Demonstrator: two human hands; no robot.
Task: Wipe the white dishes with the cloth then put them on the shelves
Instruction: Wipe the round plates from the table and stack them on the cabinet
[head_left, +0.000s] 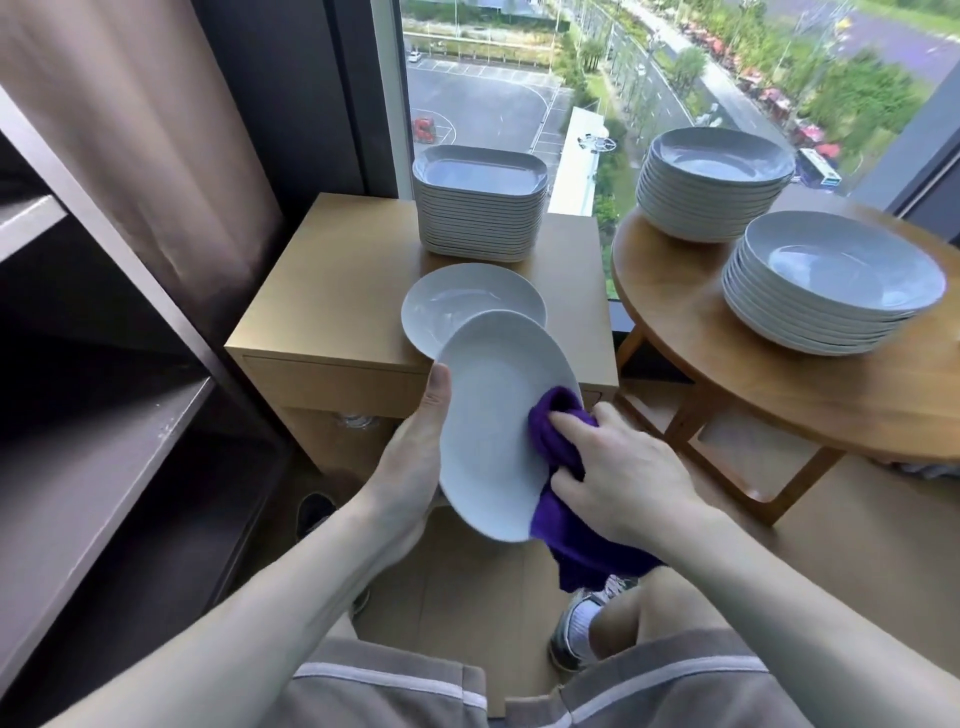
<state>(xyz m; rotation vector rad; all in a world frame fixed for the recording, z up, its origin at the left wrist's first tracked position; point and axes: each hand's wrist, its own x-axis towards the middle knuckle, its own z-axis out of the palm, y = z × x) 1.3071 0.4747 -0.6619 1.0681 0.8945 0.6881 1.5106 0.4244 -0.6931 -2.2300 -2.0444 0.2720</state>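
- The left hand (415, 457) grips a white plate (493, 410) by its left rim — thumb laid over the front edge, fingers hidden behind it.
- The plate is held in the air, tilted up on edge with its face towards the camera, just in front of the front edge of a low wooden cabinet (332, 291).
- The right hand (618, 473) is closed round a purple cloth (571, 540); its curled fingers press the bunched cloth against the plate's right rim, and the loose end hangs down below the wrist.
- A second white plate (457, 296) lies flat on the cabinet top near its front edge, partly hidden by the raised plate.
- At the cabinet's back right corner, by the window (493, 104), stands a tall stack of square white dishes (480, 218).
- To the right is a round wooden table (685, 332) carrying two stacks of round white dishes — one stack (711, 187) at the back edge, the other (826, 291) nearer.
- Dark shelves (104, 457) run down the left side, with a brown curtain (145, 130) behind them.
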